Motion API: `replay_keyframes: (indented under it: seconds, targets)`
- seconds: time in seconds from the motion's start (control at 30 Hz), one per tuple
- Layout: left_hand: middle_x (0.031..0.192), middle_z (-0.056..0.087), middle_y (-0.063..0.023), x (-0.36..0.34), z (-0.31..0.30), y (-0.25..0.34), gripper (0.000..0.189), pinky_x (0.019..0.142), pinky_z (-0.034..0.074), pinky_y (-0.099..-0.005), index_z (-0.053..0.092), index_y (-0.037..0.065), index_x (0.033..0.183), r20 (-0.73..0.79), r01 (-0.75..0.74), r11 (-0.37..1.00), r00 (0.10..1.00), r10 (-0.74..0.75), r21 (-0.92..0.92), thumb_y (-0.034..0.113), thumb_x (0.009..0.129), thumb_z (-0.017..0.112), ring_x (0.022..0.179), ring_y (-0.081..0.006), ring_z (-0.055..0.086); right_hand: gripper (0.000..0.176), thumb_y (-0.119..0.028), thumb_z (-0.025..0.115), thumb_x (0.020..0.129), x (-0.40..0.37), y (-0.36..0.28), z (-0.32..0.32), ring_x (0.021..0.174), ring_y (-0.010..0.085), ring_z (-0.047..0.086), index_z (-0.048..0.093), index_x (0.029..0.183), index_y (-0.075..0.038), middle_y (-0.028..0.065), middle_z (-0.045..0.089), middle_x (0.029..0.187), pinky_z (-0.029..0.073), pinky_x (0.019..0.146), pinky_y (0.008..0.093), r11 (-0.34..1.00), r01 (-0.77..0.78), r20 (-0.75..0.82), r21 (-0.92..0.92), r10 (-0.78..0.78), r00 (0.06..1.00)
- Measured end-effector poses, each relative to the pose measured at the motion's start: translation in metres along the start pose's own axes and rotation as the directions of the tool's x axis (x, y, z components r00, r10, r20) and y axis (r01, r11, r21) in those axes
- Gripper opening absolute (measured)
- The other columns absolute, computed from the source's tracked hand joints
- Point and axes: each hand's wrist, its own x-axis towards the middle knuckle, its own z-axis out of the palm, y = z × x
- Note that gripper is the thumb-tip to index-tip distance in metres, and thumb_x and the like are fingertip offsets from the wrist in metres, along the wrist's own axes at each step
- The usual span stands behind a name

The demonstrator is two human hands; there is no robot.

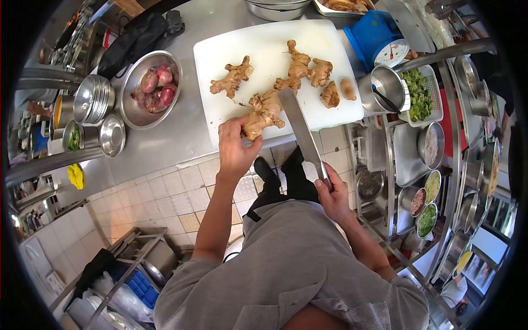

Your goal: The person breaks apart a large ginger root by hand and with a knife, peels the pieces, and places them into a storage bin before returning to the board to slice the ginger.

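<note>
My left hand (236, 144) grips the near end of a large piece of ginger (265, 110) on the white cutting board (322, 41). In my right hand (333, 192) is the handle of a cleaver (300, 127), its broad blade pointing away from me. The blade's far end overlaps the right side of the held ginger. Another ginger root (234, 77) lies at the board's left, and more ginger (298, 63) sits beyond the blade. Toward the right edge are smaller chunks, among them a cut piece (330, 95).
A colander (127, 104) of red onions stands left of the board, near stacked metal bowls (92, 99). On the right are a blue kitchen scale (369, 36), a steel pot (379, 88) and a basket of chopped greens (419, 93). A rack (390, 165) with food bowls stands beside me.
</note>
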Motion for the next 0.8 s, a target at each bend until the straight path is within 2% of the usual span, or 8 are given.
replay_keyframes:
  seconds: [0.1, 0.33, 0.47, 0.57, 0.7, 0.77, 0.8]
  targets:
    - [0.117, 0.060, -0.0179, -0.006, -0.003, -0.005, 0.052, 0.091, 0.051, -0.0421, 0.059, 0.002, 0.120, -0.038, -0.026, 1.000, 0.999, 0.026, 0.016, 0.008, 0.072, 0.080, 0.108, -0.0356, 0.055, 0.045, -0.007, 0.062, 0.100, -0.002, -0.002, 0.001, 0.064, 0.0039, 0.041, 0.050, 0.143, 0.001, -0.0049, 0.049, 0.072, 0.036, 0.057, 0.0217, 0.998, 0.002, -0.014, 0.057, -0.001, 1.000]
    - [0.118, 0.060, -0.0174, -0.008, -0.009, -0.004, 0.058, 0.093, 0.051, -0.0414, 0.057, 0.002, 0.123, -0.012, 0.022, 0.999, 1.000, -0.023, -0.033, 0.007, 0.071, 0.082, 0.111, -0.0354, 0.055, 0.045, -0.007, 0.062, 0.100, -0.002, 0.003, 0.001, 0.065, 0.0031, 0.041, 0.050, 0.143, 0.003, -0.0048, 0.051, 0.075, 0.036, 0.058, 0.0207, 0.996, 0.016, -0.056, 0.090, -0.011, 0.998]
    - [0.122, 0.060, -0.0175, -0.016, -0.014, -0.008, 0.061, 0.096, 0.050, -0.0417, 0.057, 0.002, 0.124, -0.006, 0.004, 0.999, 1.000, -0.005, -0.052, 0.008, 0.070, 0.084, 0.114, -0.0354, 0.055, 0.046, -0.008, 0.063, 0.099, -0.012, 0.008, 0.000, 0.065, 0.0040, 0.043, 0.051, 0.142, 0.002, -0.0028, 0.051, 0.073, 0.039, 0.058, 0.0213, 0.999, -0.021, -0.001, -0.038, 0.021, 1.000]
    - [0.124, 0.060, -0.0176, -0.024, -0.009, -0.023, 0.059, 0.097, 0.049, -0.0420, 0.058, 0.002, 0.123, -0.001, 0.017, 0.995, 1.000, -0.018, -0.101, 0.008, 0.071, 0.085, 0.115, -0.0353, 0.056, 0.047, -0.008, 0.065, 0.098, -0.013, 0.000, 0.008, 0.064, 0.0048, 0.046, 0.051, 0.142, 0.001, -0.0003, 0.052, 0.071, 0.042, 0.059, 0.0225, 0.989, 0.071, 0.056, -0.130, -0.064, 0.996]
    - [0.123, 0.062, -0.0175, -0.024, -0.001, -0.022, 0.055, 0.096, 0.050, -0.0416, 0.060, 0.002, 0.120, -0.027, 0.072, 0.983, 0.997, -0.078, -0.170, 0.008, 0.071, 0.085, 0.112, -0.0351, 0.058, 0.048, -0.007, 0.065, 0.096, -0.011, -0.016, 0.015, 0.063, 0.0064, 0.051, 0.052, 0.141, 0.001, 0.0031, 0.057, 0.071, 0.044, 0.059, 0.0234, 0.980, 0.124, 0.127, -0.158, -0.104, 0.986]
    - [0.120, 0.062, -0.0160, -0.023, 0.007, -0.022, 0.055, 0.090, 0.052, -0.0376, 0.060, 0.001, 0.120, -0.083, 0.020, 0.987, 0.996, -0.033, -0.158, 0.007, 0.072, 0.086, 0.101, -0.0288, 0.061, 0.048, -0.007, 0.065, 0.095, -0.010, -0.043, 0.015, 0.061, 0.0083, 0.053, 0.052, 0.140, 0.002, 0.0053, 0.059, 0.071, 0.045, 0.058, 0.0241, 0.971, 0.150, 0.127, -0.187, -0.128, 0.984]
    - [0.119, 0.063, -0.0152, -0.022, 0.009, -0.023, 0.054, 0.086, 0.053, -0.0356, 0.060, 0.001, 0.119, -0.109, -0.008, 0.988, 0.994, -0.009, -0.152, 0.006, 0.072, 0.087, 0.095, -0.0257, 0.063, 0.048, -0.006, 0.066, 0.095, -0.011, -0.049, 0.014, 0.060, 0.0098, 0.055, 0.052, 0.140, 0.004, 0.0060, 0.059, 0.072, 0.046, 0.058, 0.0247, 0.952, 0.264, 0.098, -0.157, -0.251, 0.963]
